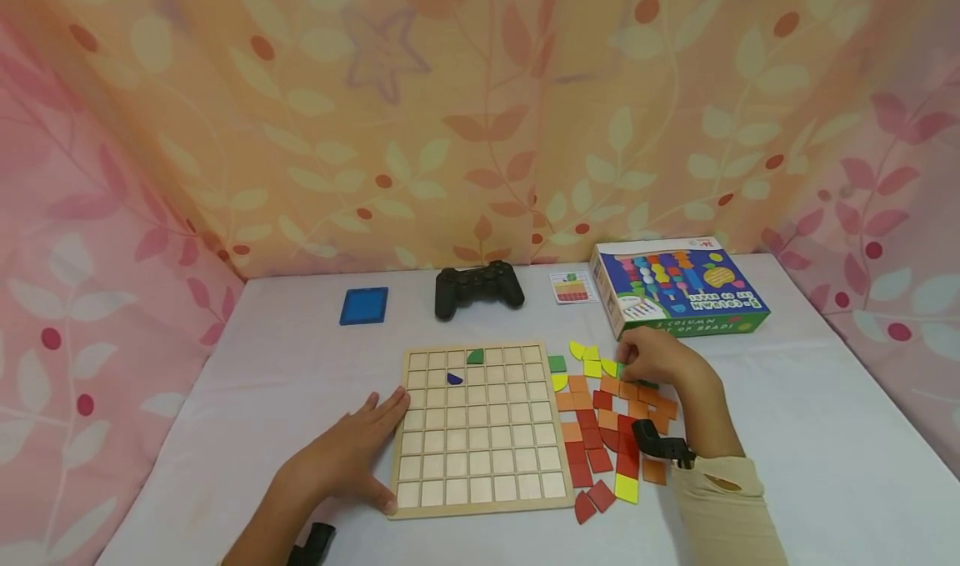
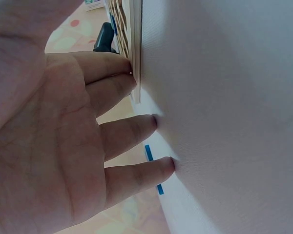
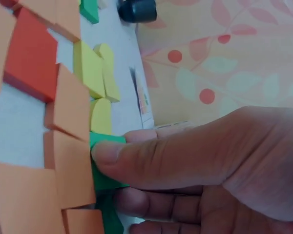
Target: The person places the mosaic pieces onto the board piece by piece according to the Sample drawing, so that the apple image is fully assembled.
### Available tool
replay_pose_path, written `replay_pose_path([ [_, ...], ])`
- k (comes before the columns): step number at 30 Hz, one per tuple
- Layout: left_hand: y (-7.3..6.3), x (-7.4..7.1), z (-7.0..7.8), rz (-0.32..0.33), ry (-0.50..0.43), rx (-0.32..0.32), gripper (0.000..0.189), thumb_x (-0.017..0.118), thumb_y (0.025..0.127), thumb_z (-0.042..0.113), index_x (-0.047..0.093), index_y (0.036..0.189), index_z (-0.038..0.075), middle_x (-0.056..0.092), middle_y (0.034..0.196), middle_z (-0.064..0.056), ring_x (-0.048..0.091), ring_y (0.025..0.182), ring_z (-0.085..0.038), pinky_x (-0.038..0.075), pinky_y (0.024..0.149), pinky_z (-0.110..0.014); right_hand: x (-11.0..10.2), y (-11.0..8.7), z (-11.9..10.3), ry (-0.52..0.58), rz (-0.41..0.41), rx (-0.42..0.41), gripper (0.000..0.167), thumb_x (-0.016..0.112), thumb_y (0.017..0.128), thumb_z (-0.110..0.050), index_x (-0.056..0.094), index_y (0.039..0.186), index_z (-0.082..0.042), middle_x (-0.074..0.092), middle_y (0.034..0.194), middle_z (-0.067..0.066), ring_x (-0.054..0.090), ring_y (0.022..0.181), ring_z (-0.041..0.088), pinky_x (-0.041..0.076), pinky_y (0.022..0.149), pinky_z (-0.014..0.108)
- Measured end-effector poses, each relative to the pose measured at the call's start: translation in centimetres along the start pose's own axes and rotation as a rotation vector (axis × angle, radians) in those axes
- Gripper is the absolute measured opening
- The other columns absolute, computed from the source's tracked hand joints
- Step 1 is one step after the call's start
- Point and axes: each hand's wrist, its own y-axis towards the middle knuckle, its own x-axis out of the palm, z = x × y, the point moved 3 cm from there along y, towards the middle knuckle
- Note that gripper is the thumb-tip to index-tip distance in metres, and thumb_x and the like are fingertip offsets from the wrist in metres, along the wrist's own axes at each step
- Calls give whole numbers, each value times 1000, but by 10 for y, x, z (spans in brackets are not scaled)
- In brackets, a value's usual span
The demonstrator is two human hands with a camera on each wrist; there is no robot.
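Observation:
A wooden grid board (image 1: 480,441) lies on the white table. In its upper rows sit a green quarter-round tile (image 1: 476,356) and a small dark blue tile (image 1: 454,378). My left hand (image 1: 337,458) has its fingers straight and spread, with fingertips and thumb touching the board's left edge. To the right of the board, my right hand (image 1: 663,358) pinches a green tile (image 3: 105,178) between thumb and fingers. Another green piece (image 3: 109,212) shows just below it, partly hidden. Orange tiles (image 3: 73,168) lie right beside the pinched one.
Red tiles (image 1: 591,438) and yellow tiles (image 1: 626,488) are scattered right of the board. Behind stand a blue square tray (image 1: 363,306), a black game controller (image 1: 478,287), a pattern card (image 1: 573,288) and a toy box (image 1: 681,287). Patterned cloth walls surround the table.

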Motion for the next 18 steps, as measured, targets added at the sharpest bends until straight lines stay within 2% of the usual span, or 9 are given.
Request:
replay_pose_path([
  [4, 0, -1, 1, -2, -2, -2, 134, 98, 49, 45, 30, 158, 8, 21, 165, -9, 16, 150, -40, 22, 112, -66, -2, -1, -1, 26, 22, -16, 13, 80, 82, -4, 69, 89, -5, 57, 78, 7, 53, 74, 23, 51, 64, 33],
  [9, -1, -2, 1, -8, 3, -8, 134, 98, 50, 46, 29, 158, 8, 21, 165, -9, 16, 150, -40, 22, 112, -66, -3, 0, -9, 30, 80, -81, 10, 78, 82, -4, 70, 89, -5, 60, 79, 6, 54, 76, 23, 53, 68, 34],
  [14, -1, -2, 1, -12, -2, -8, 134, 98, 49, 45, 29, 158, 8, 21, 165, -9, 15, 150, -40, 21, 113, -66, -1, 7, -29, 31, 128, -165, 9, 76, 84, -3, 70, 90, -5, 62, 80, 4, 55, 77, 22, 54, 72, 36],
  [18, 0, -1, 0, -9, 0, -7, 135, 98, 49, 45, 29, 158, 8, 21, 165, -8, 15, 150, -40, 21, 113, -66, 4, 16, -52, 33, 130, -222, 7, 75, 86, -2, 70, 90, -5, 62, 80, 4, 55, 77, 22, 51, 71, 35],
])
